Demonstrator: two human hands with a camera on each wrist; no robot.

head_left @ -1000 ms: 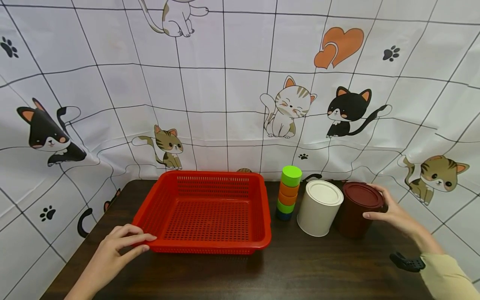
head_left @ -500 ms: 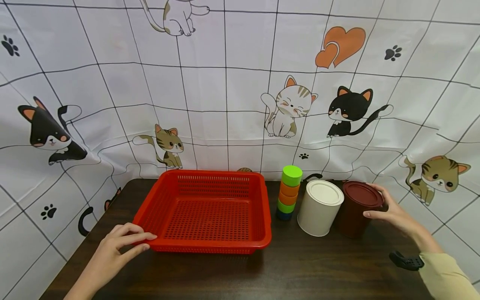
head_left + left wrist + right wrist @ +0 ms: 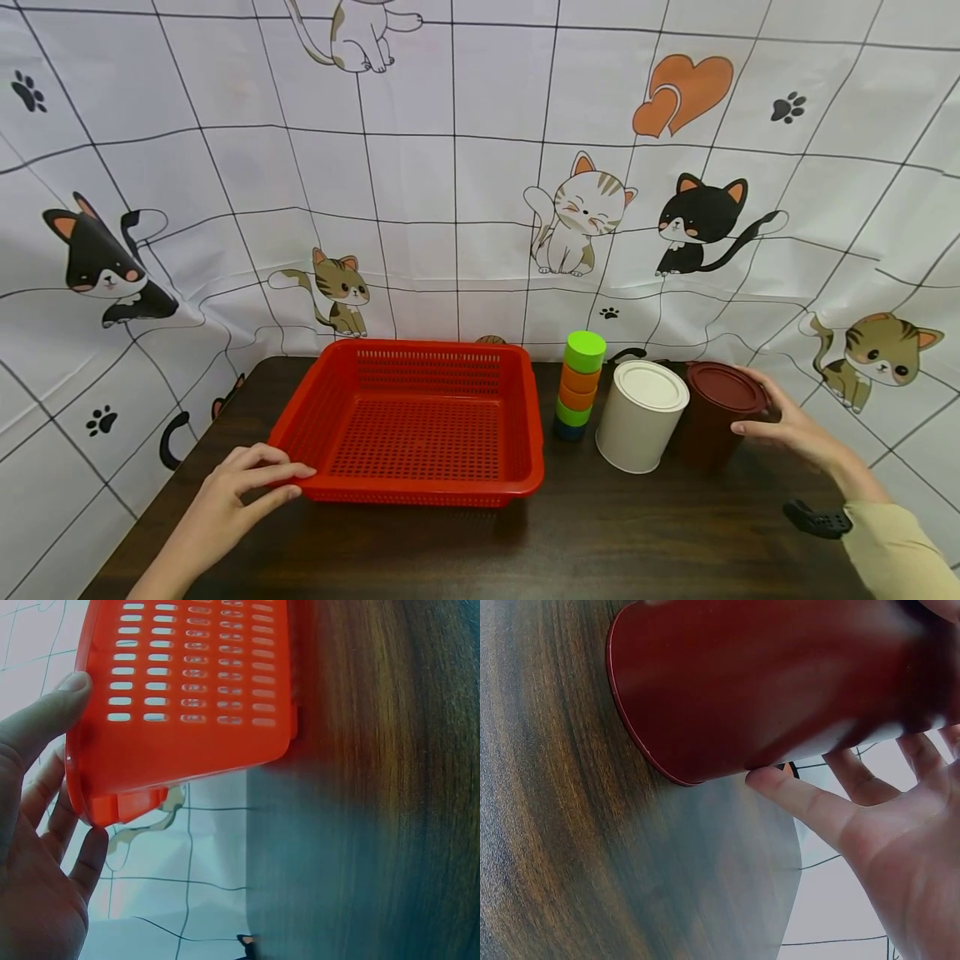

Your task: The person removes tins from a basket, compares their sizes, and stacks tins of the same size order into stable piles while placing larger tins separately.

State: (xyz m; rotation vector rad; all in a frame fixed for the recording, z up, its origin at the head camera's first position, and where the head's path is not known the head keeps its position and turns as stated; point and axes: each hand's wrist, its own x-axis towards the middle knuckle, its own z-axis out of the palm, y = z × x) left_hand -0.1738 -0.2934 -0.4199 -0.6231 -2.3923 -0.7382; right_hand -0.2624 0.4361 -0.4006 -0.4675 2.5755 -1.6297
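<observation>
In the head view, my left hand [image 3: 225,500] holds the near left corner of a red plastic basket [image 3: 420,490] with slotted walls. The left wrist view shows the thumb [image 3: 73,684] on the basket's rim and the other fingers round its corner. At the right, my right hand [image 3: 791,433] grips the side of a dark brown lidded can [image 3: 726,388], with fingers behind and thumb in front. The can's base stands on the table in the right wrist view, where fingers [image 3: 802,799] touch its wall. No contents show inside the basket.
Between basket and brown can stand a cream lidded can [image 3: 641,425] and a stack of green, orange and dark blue cylindrical pieces [image 3: 577,387]. All rest on a dark wooden table [image 3: 480,554]. A cat-print sheet [image 3: 420,175] hangs behind.
</observation>
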